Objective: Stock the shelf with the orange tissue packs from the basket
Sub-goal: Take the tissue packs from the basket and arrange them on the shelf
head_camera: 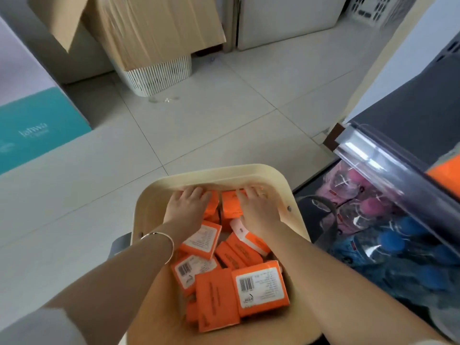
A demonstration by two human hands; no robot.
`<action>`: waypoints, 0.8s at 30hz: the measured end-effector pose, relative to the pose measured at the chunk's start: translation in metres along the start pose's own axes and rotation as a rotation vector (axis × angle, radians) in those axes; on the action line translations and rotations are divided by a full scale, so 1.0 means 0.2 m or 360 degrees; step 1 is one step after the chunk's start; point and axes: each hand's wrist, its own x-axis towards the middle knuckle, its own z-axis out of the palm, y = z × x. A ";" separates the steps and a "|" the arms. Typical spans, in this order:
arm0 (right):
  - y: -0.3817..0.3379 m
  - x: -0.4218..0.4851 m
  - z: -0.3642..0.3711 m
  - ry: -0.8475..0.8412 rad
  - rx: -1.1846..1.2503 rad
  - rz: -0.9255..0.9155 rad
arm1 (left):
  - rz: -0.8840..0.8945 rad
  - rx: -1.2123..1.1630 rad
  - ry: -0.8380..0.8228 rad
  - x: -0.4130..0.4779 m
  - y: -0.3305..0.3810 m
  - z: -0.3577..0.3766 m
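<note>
Now our left hand (188, 207) and right hand (254, 210) clasp orange tissue packs (230, 204) in the basket (211, 174); we should lift squarely.

Orange tissue packs (225, 292); cream basket (216, 171); teal box (37, 128).

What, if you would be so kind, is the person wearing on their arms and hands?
The left hand and right hand are bare: no gloves, no rings that I can see. Both forearms are uncovered. A thin, pale metal bangle circles the left wrist, and a light grey sleeve shows at the left upper arm.
</note>
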 end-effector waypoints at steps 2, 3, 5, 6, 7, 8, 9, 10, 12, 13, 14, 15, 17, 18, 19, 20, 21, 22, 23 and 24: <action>0.01 0.03 0.04 0.0042 -0.0038 0.0025 | -0.0015 0.0028 0.0037 0.03 0.02 0.03; 0.01 0.04 0.06 0.0067 -0.0080 0.0042 | -0.0020 0.0042 0.0040 0.04 0.03 0.04; 0.01 0.04 0.08 0.0100 -0.0159 0.0066 | -0.0033 0.0076 0.0012 0.06 0.05 0.05; 0.00 0.04 0.10 0.0088 -0.0177 0.0069 | -0.0053 0.0085 -0.0019 0.06 0.05 0.06; 0.00 0.03 0.10 0.0069 -0.0179 0.0071 | -0.0085 0.0088 -0.0060 0.06 0.06 0.06; 0.00 0.02 0.11 0.0043 -0.0162 0.0064 | -0.0129 0.0089 -0.0108 0.05 0.06 0.06; 0.00 0.00 0.09 0.0020 -0.0128 0.0052 | -0.0179 0.0091 -0.0162 0.04 0.06 0.05; 0.00 -0.01 0.07 0.0002 -0.0087 0.0042 | -0.0231 0.0089 -0.0225 0.03 0.05 0.04; -0.01 -0.04 0.00 -0.0042 -0.0035 0.0053 | -0.0298 0.0054 -0.0345 0.01 0.04 0.00; -0.01 -0.05 -0.04 -0.0044 -0.0031 0.0069 | -0.0309 0.0022 -0.0364 -0.01 0.03 -0.04; -0.02 -0.07 -0.08 -0.0038 -0.0032 0.0089 | -0.0307 -0.0011 -0.0337 -0.02 0.03 -0.08; -0.02 -0.10 -0.13 -0.0033 -0.0011 0.0114 | -0.0292 -0.0036 -0.0274 -0.04 0.03 -0.13; -0.03 -0.16 -0.22 0.0008 0.0061 0.0149 | -0.0240 -0.0069 -0.0137 -0.09 0.04 -0.25; -0.03 -0.22 -0.28 0.0054 0.0080 0.0161 | -0.0204 -0.0093 -0.0111 -0.13 0.06 -0.33; -0.02 -0.25 -0.33 0.0107 0.0102 0.0175 | -0.0172 -0.0111 -0.0103 -0.15 0.07 -0.39; -0.02 -0.29 -0.38 0.0164 0.0129 0.0195 | -0.0149 -0.0121 -0.0089 -0.17 0.08 -0.45; -0.02 -0.36 -0.45 0.0216 0.0141 0.0211 | -0.0125 -0.0125 -0.0046 -0.22 0.09 -0.52; -0.03 -0.43 -0.51 0.0248 0.0143 0.0228 | -0.0108 -0.0125 -0.0009 -0.26 0.11 -0.59; -0.03 -0.51 -0.58 0.0278 0.0140 0.0250 | -0.0093 -0.0135 0.0029 -0.30 0.12 -0.65; -0.03 -0.58 -0.64 0.0314 0.0141 0.0272 | -0.0081 -0.0161 0.0059 -0.35 0.13 -0.71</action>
